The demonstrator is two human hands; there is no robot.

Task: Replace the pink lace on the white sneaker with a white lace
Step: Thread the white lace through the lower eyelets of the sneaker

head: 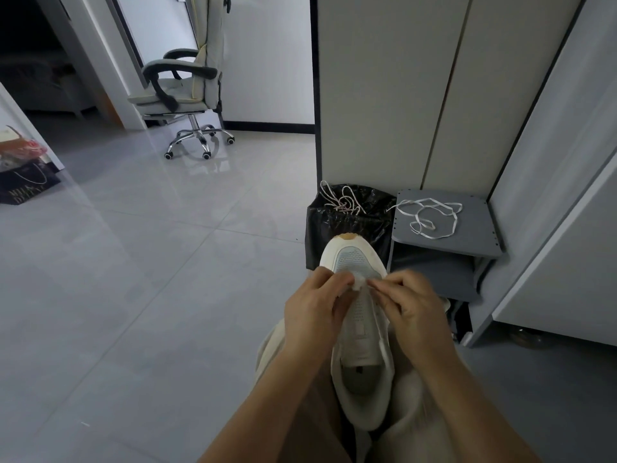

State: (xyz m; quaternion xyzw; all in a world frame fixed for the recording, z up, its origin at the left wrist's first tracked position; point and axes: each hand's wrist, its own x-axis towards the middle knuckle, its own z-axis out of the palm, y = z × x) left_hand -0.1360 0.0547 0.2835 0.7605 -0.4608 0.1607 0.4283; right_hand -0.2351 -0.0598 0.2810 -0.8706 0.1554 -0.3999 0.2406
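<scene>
Left hand [317, 307]: thumb and forefinger curled, pinching a small white tuft [359, 284] at the front end of the sneaker [362, 332] eyelet row. The tuft is blurred; I cannot tell whether it is a lace end.

Right hand [412, 305]: fingers curled, tips pinched on the sneaker's upper edge just beside the tuft. The two sets of fingertips nearly touch.

Sneaker lies on the person's lap, sole down, toe pointing away, heel opening towards the camera. I see no lace along its tongue.

Just beyond the toe stands a bin [334, 235] lined with black plastic. The pink lace [344, 202] lies in a loose tangle on the bin's top.

Beyond the toe and to the right, beside the bin, is a grey stool [474, 243]. The white lace [430, 215] lies spread in loops on its top, apart from both hands.

Behind the bin and stool rises a pale cabinet [400, 95]. Far left of the sneaker, across the tiled floor [150, 262], stands an office chair [187, 91].
</scene>
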